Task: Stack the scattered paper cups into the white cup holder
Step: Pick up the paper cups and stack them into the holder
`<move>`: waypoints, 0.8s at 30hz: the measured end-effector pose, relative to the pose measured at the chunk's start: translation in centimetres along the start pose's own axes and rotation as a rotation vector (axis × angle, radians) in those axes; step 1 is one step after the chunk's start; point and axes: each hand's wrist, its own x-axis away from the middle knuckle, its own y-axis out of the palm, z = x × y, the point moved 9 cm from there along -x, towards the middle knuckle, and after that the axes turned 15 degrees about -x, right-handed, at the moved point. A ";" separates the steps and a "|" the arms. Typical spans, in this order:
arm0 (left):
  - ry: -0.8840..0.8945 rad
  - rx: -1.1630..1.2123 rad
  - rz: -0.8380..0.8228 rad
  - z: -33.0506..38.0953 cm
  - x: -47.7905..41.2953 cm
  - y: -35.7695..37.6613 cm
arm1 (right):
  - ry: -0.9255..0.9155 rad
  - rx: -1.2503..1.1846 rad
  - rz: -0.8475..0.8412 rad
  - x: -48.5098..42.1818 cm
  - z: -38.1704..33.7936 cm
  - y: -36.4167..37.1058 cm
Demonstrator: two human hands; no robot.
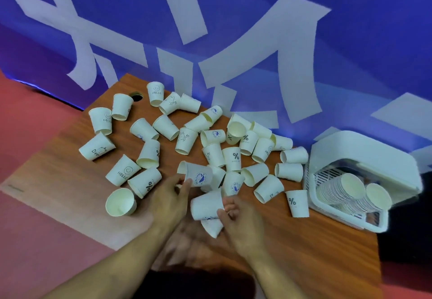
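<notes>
Several white paper cups (233, 156) lie scattered over the brown wooden table (70, 182), most on their sides or upside down. My left hand (169, 196) pinches a tipped cup with a blue round logo (197, 175) near the table's front. Just to its right, my right hand (238, 219) grips another white cup (205, 205), with one more cup (211, 226) under it. The white cup holder (364, 158) stands at the right edge, its lid raised, holding two rows of nested cups (346, 189).
A blue wall banner with large white characters (233, 41) rises right behind the table. A round cable hole (136, 96) sits in the table's far left part. An upright open cup (120, 201) stands near the front left. Red floor (35, 123) lies to the left.
</notes>
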 end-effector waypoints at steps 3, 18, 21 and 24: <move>0.093 0.044 0.028 4.4 1.2 -0.5 | -0.035 -0.066 0.132 0.4 -0.1 -3.9; 0.597 -0.014 -0.056 23.3 9.4 10.3 | -0.067 -0.111 0.705 8.8 6.2 -24.9; 0.717 -0.057 -0.028 26.5 11.0 12.2 | -0.066 -0.138 0.800 10.3 8.2 -28.6; 0.806 -0.097 -0.026 29.4 12.1 14.4 | -0.078 -0.081 0.855 10.8 9.5 -31.9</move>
